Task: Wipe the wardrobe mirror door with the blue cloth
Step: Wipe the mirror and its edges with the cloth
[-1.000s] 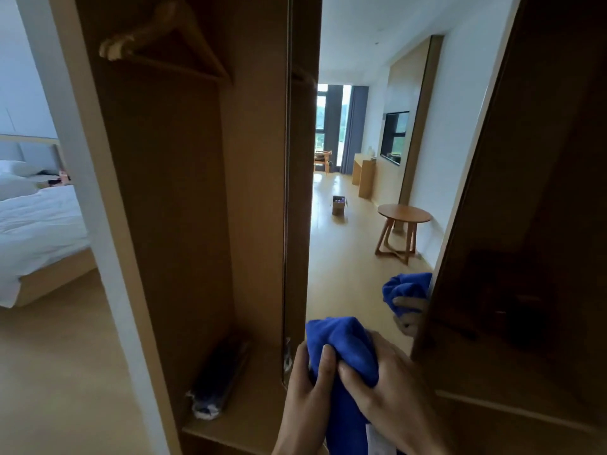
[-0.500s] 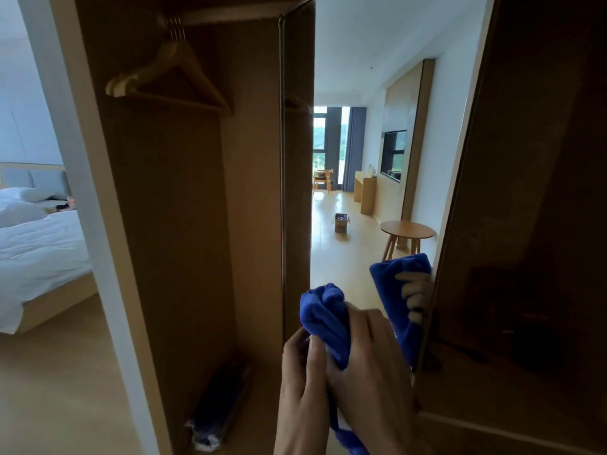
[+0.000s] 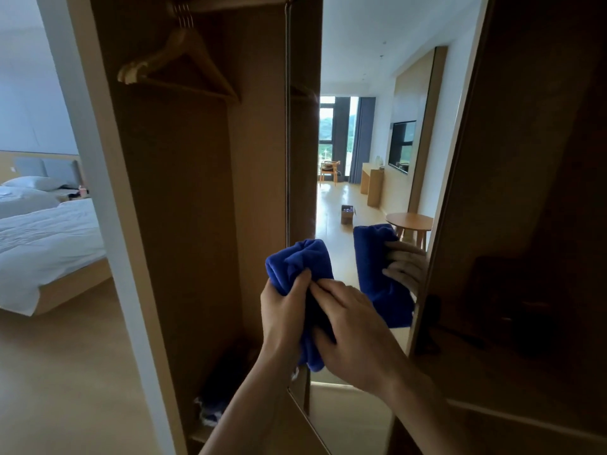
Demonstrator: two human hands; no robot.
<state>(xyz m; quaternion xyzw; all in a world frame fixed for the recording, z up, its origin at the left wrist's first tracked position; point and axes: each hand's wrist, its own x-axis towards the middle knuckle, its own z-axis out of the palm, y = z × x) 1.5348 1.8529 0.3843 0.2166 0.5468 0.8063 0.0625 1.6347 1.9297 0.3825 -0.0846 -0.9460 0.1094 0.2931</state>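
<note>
The wardrobe mirror door stands open in front of me and reflects a long room. Both hands hold a bunched blue cloth just in front of the glass, near its left edge. My left hand grips the cloth from the left, thumb pressed into its folds. My right hand wraps round the lower part, fingers curled over it. The cloth's reflection and a reflected hand show at the mirror's right side.
The open wardrobe on the left holds wooden hangers on a rail and a dark bundle on its floor. A dark wooden panel fills the right. A bed with white linen stands far left.
Both hands have risen with the cloth along the mirror, and my view has tilted upward, bringing the hanger rail into sight. The grip on the cloth is unchanged.
</note>
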